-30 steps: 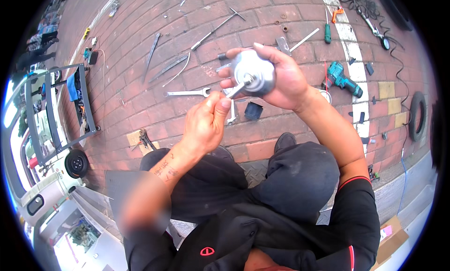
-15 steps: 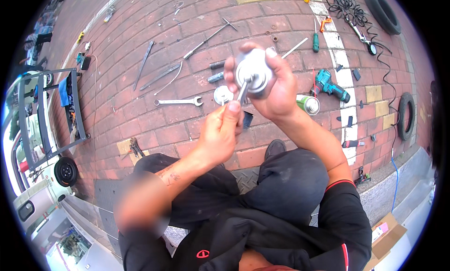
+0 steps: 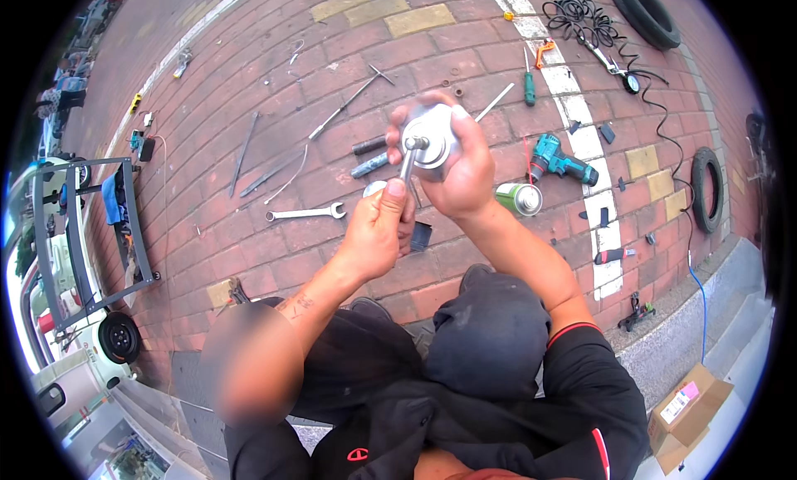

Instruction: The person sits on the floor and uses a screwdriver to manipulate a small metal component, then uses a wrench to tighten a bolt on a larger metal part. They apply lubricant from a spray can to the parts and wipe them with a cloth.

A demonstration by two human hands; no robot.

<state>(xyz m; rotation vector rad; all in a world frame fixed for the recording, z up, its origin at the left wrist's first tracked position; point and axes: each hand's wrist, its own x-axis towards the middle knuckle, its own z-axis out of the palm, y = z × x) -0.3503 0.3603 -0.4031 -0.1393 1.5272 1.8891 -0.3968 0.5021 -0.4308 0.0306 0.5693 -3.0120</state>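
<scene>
Round grey metal part [image 3: 432, 144] is sitting in the right hand [image 3: 461, 168], which is grasping it from behind with the fingers curled over its rim, up in the air above the red brick floor [image 3: 249, 90]. A thin silver metal tool [image 3: 407, 168] is poking out of the middle of the metal part. The left hand [image 3: 378, 235] is pinching the low end of this tool, just under the metal part. A shiny silver wrench [image 3: 305, 213] is lying on the bricks, left of the metal part. A green spray can [image 3: 519, 198] is lying close to the right of the metal part. A teal power drill [image 3: 560, 160] is lying a bit farther right of it. Long grey rods [image 3: 274, 168] are lying farther left of the metal part.
</scene>
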